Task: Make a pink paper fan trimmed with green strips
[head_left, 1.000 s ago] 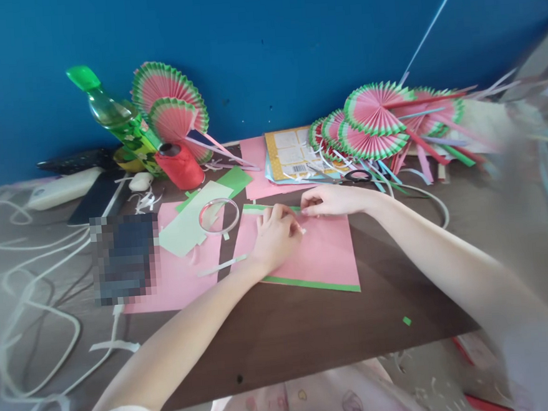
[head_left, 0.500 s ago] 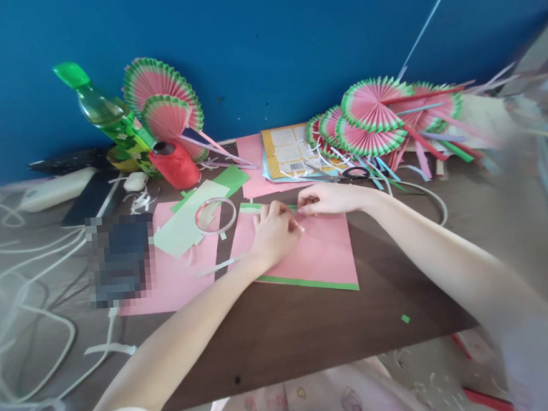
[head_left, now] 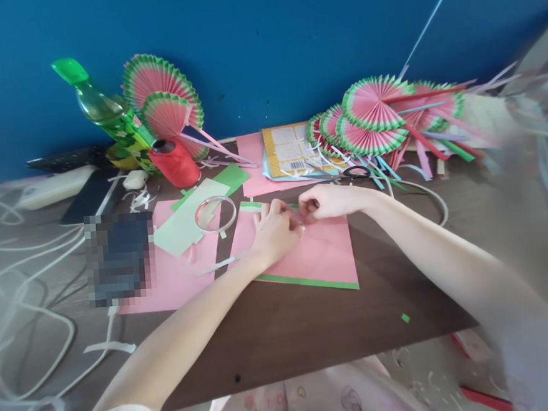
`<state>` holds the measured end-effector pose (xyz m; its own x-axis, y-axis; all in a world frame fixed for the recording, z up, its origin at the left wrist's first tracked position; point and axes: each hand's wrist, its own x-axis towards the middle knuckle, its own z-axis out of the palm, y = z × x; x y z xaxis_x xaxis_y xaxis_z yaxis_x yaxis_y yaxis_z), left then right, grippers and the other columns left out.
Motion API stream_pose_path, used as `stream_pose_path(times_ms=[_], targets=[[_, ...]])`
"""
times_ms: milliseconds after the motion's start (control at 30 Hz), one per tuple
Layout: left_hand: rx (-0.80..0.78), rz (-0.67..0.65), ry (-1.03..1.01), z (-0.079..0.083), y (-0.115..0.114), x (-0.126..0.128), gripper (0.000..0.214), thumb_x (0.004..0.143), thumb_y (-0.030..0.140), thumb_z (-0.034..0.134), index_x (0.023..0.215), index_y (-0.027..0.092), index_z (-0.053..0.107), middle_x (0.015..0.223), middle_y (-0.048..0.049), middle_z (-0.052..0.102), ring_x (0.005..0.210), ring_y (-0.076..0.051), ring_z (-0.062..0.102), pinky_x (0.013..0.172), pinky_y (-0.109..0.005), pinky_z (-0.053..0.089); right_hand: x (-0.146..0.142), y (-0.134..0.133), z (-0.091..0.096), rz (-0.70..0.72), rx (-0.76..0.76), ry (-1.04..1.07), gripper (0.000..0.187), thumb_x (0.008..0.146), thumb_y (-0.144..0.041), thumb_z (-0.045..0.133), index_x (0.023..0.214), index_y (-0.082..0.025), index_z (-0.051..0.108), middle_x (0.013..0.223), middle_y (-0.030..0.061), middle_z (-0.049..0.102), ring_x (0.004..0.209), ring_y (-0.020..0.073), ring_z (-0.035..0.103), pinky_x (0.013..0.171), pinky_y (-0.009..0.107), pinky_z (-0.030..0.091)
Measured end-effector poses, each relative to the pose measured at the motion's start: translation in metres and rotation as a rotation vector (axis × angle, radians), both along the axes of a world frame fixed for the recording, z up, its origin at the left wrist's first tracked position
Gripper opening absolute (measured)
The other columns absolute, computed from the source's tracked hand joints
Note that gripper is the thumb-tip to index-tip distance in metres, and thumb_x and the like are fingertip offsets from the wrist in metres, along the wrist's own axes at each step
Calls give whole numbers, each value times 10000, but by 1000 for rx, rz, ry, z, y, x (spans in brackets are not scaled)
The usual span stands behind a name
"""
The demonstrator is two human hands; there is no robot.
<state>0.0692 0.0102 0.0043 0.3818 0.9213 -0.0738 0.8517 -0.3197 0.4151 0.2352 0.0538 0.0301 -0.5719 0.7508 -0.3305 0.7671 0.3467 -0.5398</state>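
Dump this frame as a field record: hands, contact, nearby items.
left hand: rests on pink sheet, fingers at its far edge
right hand: fingers pinch that same edge, touching the left hand
pink sheet: flat on table, green strip along near edge
left of sheet: tape ring
behind: scissors, paper fans, red thread spool, green bottle

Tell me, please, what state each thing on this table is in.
left hand: closed on the pink sheet's far edge.
right hand: closed on the same edge, touching the left.
pink sheet: flat on the table, far edge pinched.
green bottle: capped, leaning.
red spool: tipped on its side.
tape ring: lying flat.
paper fans: unfolded, piled.
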Motion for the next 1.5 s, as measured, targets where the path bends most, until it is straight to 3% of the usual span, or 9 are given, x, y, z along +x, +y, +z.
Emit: stream_pose_path(times_ms=[167,367,1000,1500], targets=[[15,3,-4,-2,0,0,149,781,233,464,725,185,593,1064,-60,483,1041,-248,401,865,-411,352,-1,-1,-2,47,54,-34,114,602,-153,525,688,-179,596,715,6,592,642,128,492,571,245,344],[-6,10,-14,0,1,0,147,778,240,473,686,182,573,1091,-57,497,1055,-247,402,867,-409,353,-6,-1,-2,-9,33,-71,75,600,-195,562,655,-176,609,741,22,630,663,143,522,579,247,357],[-166,-103,-98,5,14,-11,118,735,235,484,715,198,594,1077,-27,473,1036,-220,408,952,-410,358,-6,-1,-5,-76,-2,-75,98,592,-272,609,623,-179,607,668,10,579,641,140,499,566,255,347],[-46,-102,-88,-4,11,-10,75,711,199,492,666,195,553,1021,-31,482,1025,-220,415,914,-387,390,-5,-2,-6,-72,-15,-51,60,596,-221,604,627,-170,608,681,6,591,649,134,507,580,246,359]])
